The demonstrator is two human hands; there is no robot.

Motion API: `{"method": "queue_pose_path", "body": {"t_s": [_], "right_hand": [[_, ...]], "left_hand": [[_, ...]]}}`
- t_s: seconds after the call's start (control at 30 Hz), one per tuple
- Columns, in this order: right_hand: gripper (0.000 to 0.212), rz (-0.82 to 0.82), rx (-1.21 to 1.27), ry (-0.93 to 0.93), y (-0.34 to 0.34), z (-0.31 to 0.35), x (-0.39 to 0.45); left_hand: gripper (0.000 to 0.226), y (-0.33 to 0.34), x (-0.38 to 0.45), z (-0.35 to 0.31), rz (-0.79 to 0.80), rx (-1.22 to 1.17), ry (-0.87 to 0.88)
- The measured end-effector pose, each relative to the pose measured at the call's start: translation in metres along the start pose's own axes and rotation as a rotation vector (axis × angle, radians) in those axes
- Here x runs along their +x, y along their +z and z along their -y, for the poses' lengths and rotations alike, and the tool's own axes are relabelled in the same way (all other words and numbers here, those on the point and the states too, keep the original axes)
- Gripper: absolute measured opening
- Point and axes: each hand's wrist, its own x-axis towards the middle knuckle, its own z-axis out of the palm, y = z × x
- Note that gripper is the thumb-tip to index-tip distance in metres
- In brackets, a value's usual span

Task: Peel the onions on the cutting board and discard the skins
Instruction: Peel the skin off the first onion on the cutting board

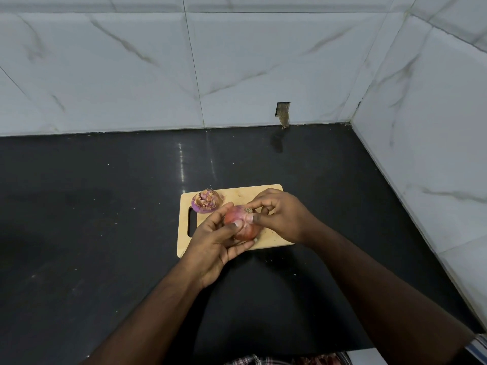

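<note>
A small wooden cutting board (234, 193) with a handle slot lies on the black counter. Above its middle my left hand (213, 248) holds a red onion (241, 223) from below, thumb on its side. My right hand (280, 214) pinches the papery skin at the onion's top end with thumb and forefinger. A second onion (206, 203), purple with dry loose skin on top, sits on the board's far left corner.
The black counter (105, 219) runs to a marble-tiled wall behind and another on the right, meeting in a corner. A small rough hole (283, 114) is in the back wall just above the counter. A few specks lie near the board's front edge.
</note>
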Motion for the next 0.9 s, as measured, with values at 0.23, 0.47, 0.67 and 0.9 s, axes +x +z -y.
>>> {"method": "queue_pose_path", "body": {"t_s": [0.23,0.47,0.67,0.9], "right_hand": [[0.020,0.047,-0.086,-0.012,-0.005,-0.003,0.002],[0.006,-0.031,-0.085,0.030,-0.005,-0.001,0.000],[0.007,-0.036,-0.269,-0.020,0.005,0.002,-0.002],[0.009,-0.099,-0.233,0.047,0.005,-0.003,-0.002]], "left_hand": [[0.060,-0.006,0.001,0.001,0.034,0.023,-0.030],[0.059,-0.007,0.005,0.001,0.022,-0.003,-0.029],[0.053,-0.005,0.008,0.000,0.006,-0.001,-0.011],[0.056,-0.006,0.006,-0.003,0.034,-0.009,-0.030]]}}
